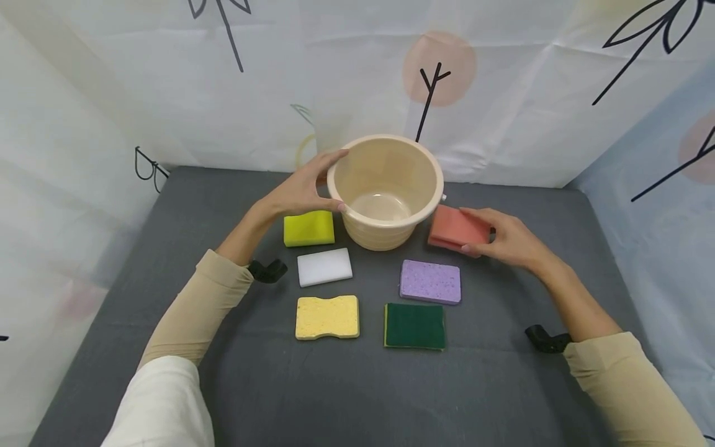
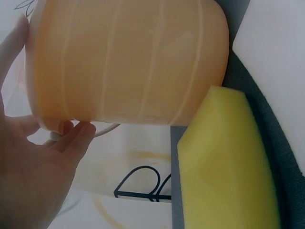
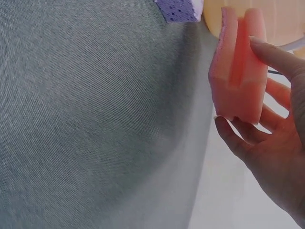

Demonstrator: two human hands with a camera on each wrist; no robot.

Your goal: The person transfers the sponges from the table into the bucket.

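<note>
A cream plastic bucket point(image 1: 385, 230) stands at the back of the grey table, its inside bare to the base. My left hand point(image 1: 307, 186) grips its rim on the left side, thumb toward the front; the left wrist view shows that hand point(image 2: 43, 162) against the bucket's ribbed wall point(image 2: 128, 62). To the right of the bucket, my right hand point(image 1: 505, 239) pinches a coral-red sponge point(image 1: 459, 226) between thumb and fingers. A groove runs along the side of this sponge point(image 3: 238, 95) in the right wrist view. Whether the sponge touches the table I cannot tell.
Left of centre lie a lime-yellow sponge point(image 1: 309, 230), a white sponge point(image 1: 324, 267) and a pale yellow notched sponge point(image 1: 327, 317). A purple sponge point(image 1: 430, 282) and a dark green scouring sponge point(image 1: 414, 326) lie right of centre. Printed white cloth point(image 1: 357, 74) hangs behind the table.
</note>
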